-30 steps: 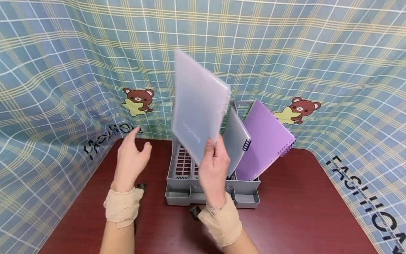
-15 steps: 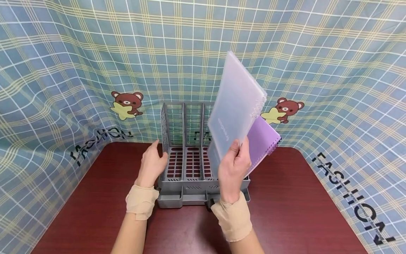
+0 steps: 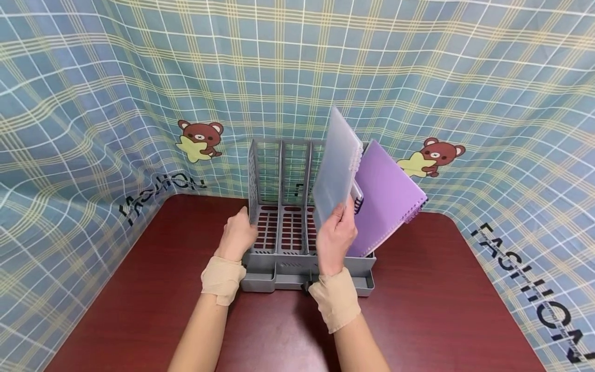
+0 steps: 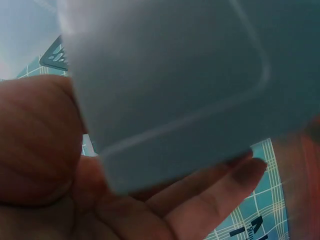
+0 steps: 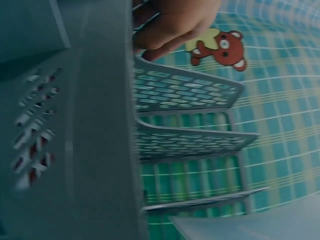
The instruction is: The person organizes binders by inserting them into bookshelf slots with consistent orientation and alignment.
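In the head view, a grey desk file rack [image 3: 283, 261] with upright dividers stands on the table. My left hand [image 3: 239, 235] grips its left side near the front; the left wrist view has the thumb and fingers [image 4: 200, 212] around a grey plastic corner. A translucent spiral notebook [image 3: 334, 165] is held tilted in my right hand [image 3: 335, 236], thumb on its cover, over the rack's right half. Behind it, mostly hidden, a black-coiled notebook [image 3: 357, 196] stands in the rack. A purple spiral notebook [image 3: 388, 199] leans to the right in the end slot.
Shallow trays [image 3: 258, 283] run along the rack's front. The dark red table [image 3: 427, 289] spreads out on both sides. A blue plaid cloth [image 3: 260, 67] with bear prints hangs behind and around it.
My right hand first carried the translucent notebook rightward, then lowered it toward the rack. My left hand came in from the left and now grips the rack's left side.
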{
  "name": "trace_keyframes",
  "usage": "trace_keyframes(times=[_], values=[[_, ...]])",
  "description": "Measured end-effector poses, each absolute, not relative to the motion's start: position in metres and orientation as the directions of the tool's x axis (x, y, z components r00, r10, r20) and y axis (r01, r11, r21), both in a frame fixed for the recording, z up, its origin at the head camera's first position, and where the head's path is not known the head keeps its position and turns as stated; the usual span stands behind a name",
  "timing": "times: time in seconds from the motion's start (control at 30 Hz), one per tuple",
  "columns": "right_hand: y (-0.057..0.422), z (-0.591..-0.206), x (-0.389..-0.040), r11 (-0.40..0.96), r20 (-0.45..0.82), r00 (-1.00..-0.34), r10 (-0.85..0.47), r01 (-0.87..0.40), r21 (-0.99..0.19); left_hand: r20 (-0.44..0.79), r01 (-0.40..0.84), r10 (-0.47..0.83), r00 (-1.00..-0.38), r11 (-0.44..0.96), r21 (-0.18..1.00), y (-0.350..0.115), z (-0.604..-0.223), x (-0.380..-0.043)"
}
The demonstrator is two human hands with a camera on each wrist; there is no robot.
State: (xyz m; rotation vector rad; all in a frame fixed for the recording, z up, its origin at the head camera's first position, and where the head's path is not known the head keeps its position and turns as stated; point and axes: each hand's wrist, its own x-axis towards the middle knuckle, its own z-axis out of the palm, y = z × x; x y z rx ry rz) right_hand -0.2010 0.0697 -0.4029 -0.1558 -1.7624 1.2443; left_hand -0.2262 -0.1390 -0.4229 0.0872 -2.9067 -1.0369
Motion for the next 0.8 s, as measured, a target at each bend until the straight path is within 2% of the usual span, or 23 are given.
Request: trace_keyframes(times=[0.2,0.43,0.8], values=[[0.066,-0.423,-0.213,0.46,0.571,-0.592,0.569,-0.346,-0.817,-0.015,-0.052,-0.055,-0.998,0.781,0.622,-0.136,-0.427,-0.227],[0.058,-0.44,-0.223,0.458,0.558,-0.624,0.547,-0.335,-0.823,0.001,-0.029,-0.038,-0.999,0.784,0.62,-0.14,-0.429,-0.228],[0.061,-0.444,-0.224,0.483,0.484,-0.717,0.501,-0.233,-0.844,0.016,-0.01,-0.024,-1.0,0.79,0.613,-0.137,-0.428,-0.23]])
